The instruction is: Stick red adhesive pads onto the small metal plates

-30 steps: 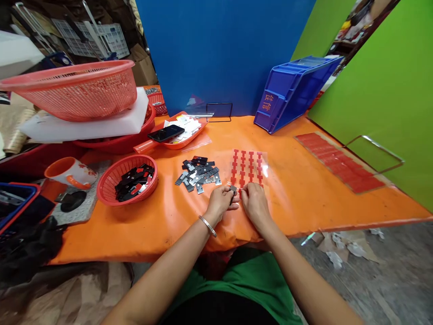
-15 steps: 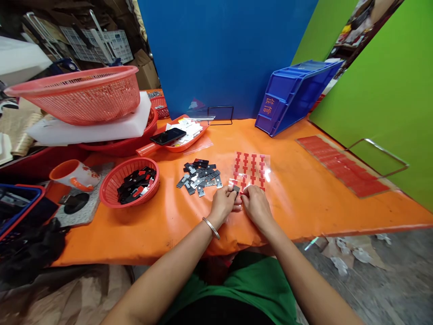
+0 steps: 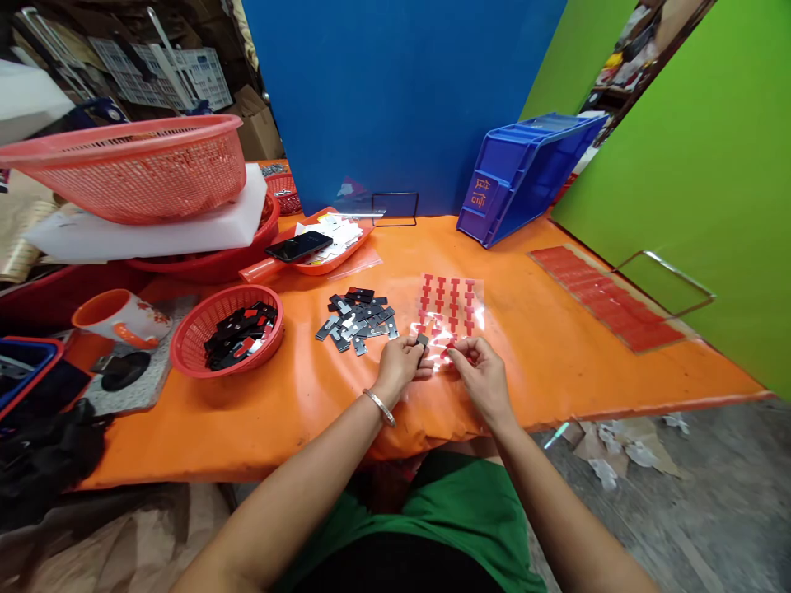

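Observation:
My left hand (image 3: 399,366), with a silver bangle at the wrist, is closed on a small flat black piece (image 3: 422,340), held upright between thumb and fingers. To its right, my right hand (image 3: 480,375) pinches a small red sticker (image 3: 450,351) at the fingertips. Both hands are over the near edge of a clear sheet (image 3: 478,306) bearing rows of red T-shaped stickers (image 3: 454,298). Left of the sheet lies a loose pile of black pieces (image 3: 364,316), some with a silvery T-shaped area.
A red basket (image 3: 178,350) of black and red pieces stands left, beside an orange-and-white mug (image 3: 139,317). Behind are a red scoop (image 3: 346,257) with paper scraps and a phone (image 3: 300,246). A blue bin (image 3: 494,185) and a red sticker sheet (image 3: 609,296) are right.
My right hand has drawn a little away from my left, with the red sticker now showing at its fingertips. My left hand keeps the black piece. The view has shifted slightly.

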